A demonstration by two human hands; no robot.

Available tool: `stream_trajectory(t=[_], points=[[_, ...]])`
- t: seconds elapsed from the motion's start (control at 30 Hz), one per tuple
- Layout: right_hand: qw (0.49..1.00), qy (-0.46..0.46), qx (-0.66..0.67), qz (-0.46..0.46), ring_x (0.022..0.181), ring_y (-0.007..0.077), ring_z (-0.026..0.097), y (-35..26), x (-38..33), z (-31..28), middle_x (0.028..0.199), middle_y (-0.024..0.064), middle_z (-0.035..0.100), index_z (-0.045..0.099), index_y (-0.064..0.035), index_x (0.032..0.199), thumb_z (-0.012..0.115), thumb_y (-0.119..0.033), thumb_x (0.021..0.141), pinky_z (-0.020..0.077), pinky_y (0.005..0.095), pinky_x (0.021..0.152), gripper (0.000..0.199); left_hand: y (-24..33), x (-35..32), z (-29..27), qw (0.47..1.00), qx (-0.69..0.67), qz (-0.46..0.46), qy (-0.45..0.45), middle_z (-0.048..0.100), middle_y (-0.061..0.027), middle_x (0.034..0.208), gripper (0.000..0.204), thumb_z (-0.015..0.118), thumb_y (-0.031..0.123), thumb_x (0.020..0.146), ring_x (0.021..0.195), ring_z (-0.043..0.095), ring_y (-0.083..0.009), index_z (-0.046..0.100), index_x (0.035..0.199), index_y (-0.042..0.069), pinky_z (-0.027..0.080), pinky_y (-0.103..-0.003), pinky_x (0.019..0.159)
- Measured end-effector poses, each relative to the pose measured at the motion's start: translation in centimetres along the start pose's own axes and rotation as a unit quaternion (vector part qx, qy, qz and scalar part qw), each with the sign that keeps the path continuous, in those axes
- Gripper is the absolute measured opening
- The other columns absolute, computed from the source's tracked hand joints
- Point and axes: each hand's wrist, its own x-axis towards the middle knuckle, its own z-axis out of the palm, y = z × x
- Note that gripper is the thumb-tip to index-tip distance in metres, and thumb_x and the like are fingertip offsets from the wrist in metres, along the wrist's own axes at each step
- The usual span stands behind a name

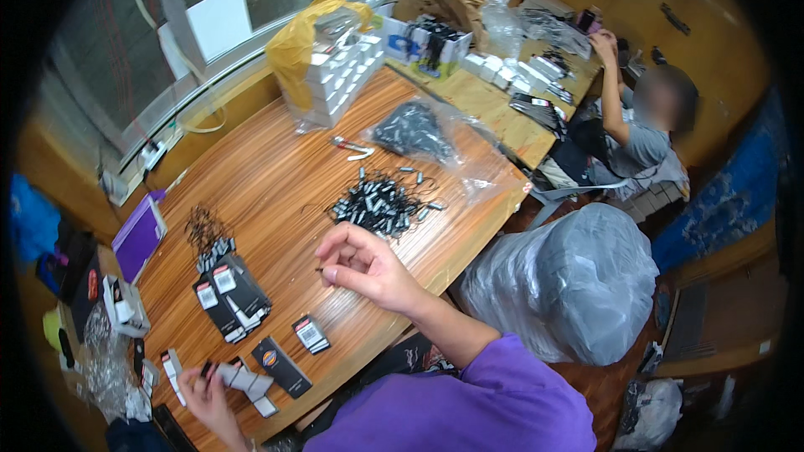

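Note:
My right hand (pixel 364 268) hovers over the table just short of a heap of small black-corded pieces with silvery ends (pixel 381 205). Its thumb and fingers are pinched, with a tiny dark bit showing at the tips, too small to name. Low on the left, my left hand (pixel 209 408) is closed around something small and dark that I cannot make out. Beside it lie several greyish-white folded cards (pixel 245 381), and a black card (pixel 282 367) sits to their right. Another black card with a white label (pixel 311 334) lies between my two hands.
A pile of labelled black cards (pixel 239 289) and corded pieces (pixel 209 238) lie left. Farther back are a clear bag of dark pieces (pixel 412 127) and stacked white boxes (pixel 343 75). A plastic-wrapped bundle (pixel 569 285) stands right; a co-worker (pixel 641 142) sits beyond.

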Motion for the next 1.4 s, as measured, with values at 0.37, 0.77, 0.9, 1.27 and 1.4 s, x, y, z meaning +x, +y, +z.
stream_trajectory(t=[0.37, 0.77, 0.9, 1.27, 1.4], points=[[0.932, 0.071, -0.328, -0.134, 0.065, 0.0104, 0.056, 4.0, 1.1, 4.3, 0.076, 0.0076, 0.058, 0.052, 0.0018, 0.092, 0.057, 0.004, 0.078, 0.0452, 0.0224, 0.058, 0.015, 4.2, 2.6, 13.9, 0.986, -0.028, 0.058, -0.153, 0.065, -0.0078, 0.091, 0.023, 0.065, -0.001, 0.077, 0.082, 0.062, -0.0109, 0.060, 0.100, -0.002, 0.050, -0.021, 0.072], [0.923, 0.045, -0.349, -0.156, 0.061, 0.0092, 0.050, 5.6, 1.5, 4.1, 0.073, 0.0056, 0.053, 0.047, -0.0005, 0.095, 0.056, 0.006, 0.079, 0.0412, 0.0226, 0.055, 0.019, 4.0, 2.4, 13.7, 0.979, -0.008, 0.078, -0.191, 0.066, -0.0092, 0.089, 0.015, 0.062, -0.002, 0.079, 0.080, 0.063, -0.0109, 0.062, 0.094, -0.004, 0.053, -0.022, 0.068], [0.943, 0.038, -0.312, -0.112, 0.065, 0.0078, 0.050, 5.8, 1.4, 3.9, 0.074, 0.0039, 0.053, 0.046, -0.0012, 0.095, 0.054, 0.006, 0.081, 0.0406, 0.0212, 0.059, 0.018, 3.9, 2.5, 13.6, 0.975, 0.007, 0.098, -0.197, 0.065, -0.0098, 0.088, 0.013, 0.063, -0.002, 0.077, 0.078, 0.063, -0.0124, 0.063, 0.090, -0.003, 0.052, -0.023, 0.068], [0.991, -0.002, -0.059, 0.117, 0.080, 0.0077, 0.054, 4.4, 1.8, 2.7, 0.086, 0.0016, 0.058, 0.056, -0.0007, 0.093, 0.054, -0.007, 0.087, 0.0421, 0.0201, 0.075, 0.009, 3.2, 3.5, 13.4, 0.866, 0.178, 0.447, -0.137, 0.058, -0.0050, 0.086, 0.033, 0.066, -0.003, 0.057, 0.084, 0.054, -0.0236, 0.066, 0.088, 0.007, 0.046, -0.033, 0.070], [0.993, 0.007, -0.055, 0.109, 0.085, 0.0085, 0.047, 5.0, 1.7, 2.7, 0.092, 0.0021, 0.050, 0.052, -0.0042, 0.085, 0.054, -0.009, 0.086, 0.0372, 0.0209, 0.078, 0.006, 2.4, 3.5, 13.8, 0.862, 0.161, 0.457, -0.147, 0.057, -0.0048, 0.082, 0.029, 0.066, -0.002, 0.058, 0.080, 0.055, -0.0237, 0.066, 0.086, 0.007, 0.047, -0.032, 0.067]])
